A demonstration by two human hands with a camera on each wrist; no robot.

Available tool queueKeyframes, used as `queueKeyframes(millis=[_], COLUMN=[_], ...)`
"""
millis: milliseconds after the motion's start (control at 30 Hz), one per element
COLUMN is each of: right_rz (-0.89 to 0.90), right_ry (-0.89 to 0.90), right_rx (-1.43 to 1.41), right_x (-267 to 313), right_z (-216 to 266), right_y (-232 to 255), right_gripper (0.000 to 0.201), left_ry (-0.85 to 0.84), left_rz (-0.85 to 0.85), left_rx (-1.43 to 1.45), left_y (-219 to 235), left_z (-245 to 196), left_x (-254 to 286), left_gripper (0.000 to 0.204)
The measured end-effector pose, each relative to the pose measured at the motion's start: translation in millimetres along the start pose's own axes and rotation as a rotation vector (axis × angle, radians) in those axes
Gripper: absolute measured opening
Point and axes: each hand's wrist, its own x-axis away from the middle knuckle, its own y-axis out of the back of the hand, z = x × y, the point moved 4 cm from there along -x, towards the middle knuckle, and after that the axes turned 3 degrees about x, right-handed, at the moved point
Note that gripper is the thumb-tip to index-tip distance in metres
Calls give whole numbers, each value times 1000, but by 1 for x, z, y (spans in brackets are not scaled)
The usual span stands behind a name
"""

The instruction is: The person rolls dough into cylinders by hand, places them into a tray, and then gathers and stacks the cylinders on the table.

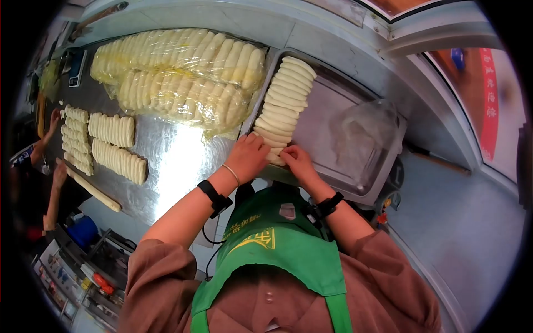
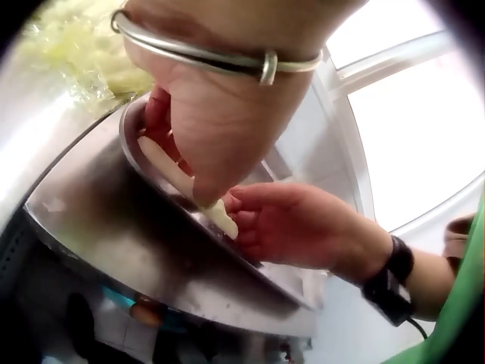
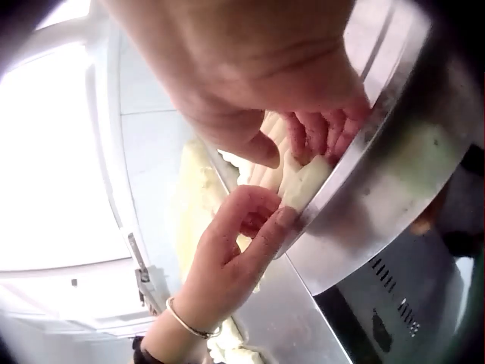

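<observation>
A row of pale dough strips [image 1: 283,105] lies along the left side of a deep metal tray [image 1: 327,94]. At the row's near end, my left hand [image 1: 249,158] and right hand [image 1: 300,165] hold one dough strip [image 2: 170,167] just inside the tray's near wall. In the left wrist view the left thumb lies on that strip, with the fingers curled behind it. The right wrist view shows the right fingers bent around the strip's other end, close to the rim, partly hidden by the dough.
Crumpled clear plastic [image 1: 363,139] lies in the tray's right part. Plastic-covered dough rolls [image 1: 183,91] fill the back of the metal table [image 1: 177,161]. Shorter dough rows [image 1: 111,130] and a long dough rope [image 1: 91,188] lie farther left, beside another person's hands [image 1: 59,173].
</observation>
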Motion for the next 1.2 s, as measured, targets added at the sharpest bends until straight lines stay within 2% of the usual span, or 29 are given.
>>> queueKeyframes(millis=[33,167,233,267,333,367,433,500,567,633,667,733,800,867,933,1133,1200], right_rz=[20,39,-3,-3,5,6,-33,-32,-31,-43,-42,-12,4,23,-168,-114,-94], right_ry=[-68,-71,-86,-86,-182,-182,-258,-242,-223,12,11,153,158,167,331,352,331], right_rx=[-162,-196,57,56,-140,-141,-437,-466,-492,-82,-83,330,250,169,434,362,322], right_x=[3,6,2,0,-1,-1,2,5,8,11,13,19,11,9,18,13,15], right_z=[3,8,6,6,6,7,10,13,12,18,15,23,15,7,20,27,30], right_y=[-2,-8,-8,-9,-16,-17,-17,-13,-14,-16,-17,-18,-18,-17,-12,-26,-27], right_gripper=[25,24,23,23,25,25,27,27,27,29,29,30,31,31,27,28,28], left_ry=[-2,14,-2,3,9,-4,-16,70,74,79,70,59,118,74,30,98,-72], left_rz=[5,42,48,77,106,46,-10,-43,-76,-116,-120,-124,-25,-18,-10,-51,58], left_rx=[-1,31,53,76,98,111,124,208,196,180,81,-15,-59,-65,-71,-132,-78], left_y=[0,-1,1,1,3,7,9,7,1,8,12,21,23,25,26,23,12], left_z=[2,8,8,8,7,6,7,11,10,10,10,11,22,26,26,26,19], left_x=[0,1,0,-1,-1,0,1,3,8,8,10,13,16,13,12,8,9], left_gripper=[27,29,29,29,30,30,30,35,31,27,26,24,31,30,29,23,22])
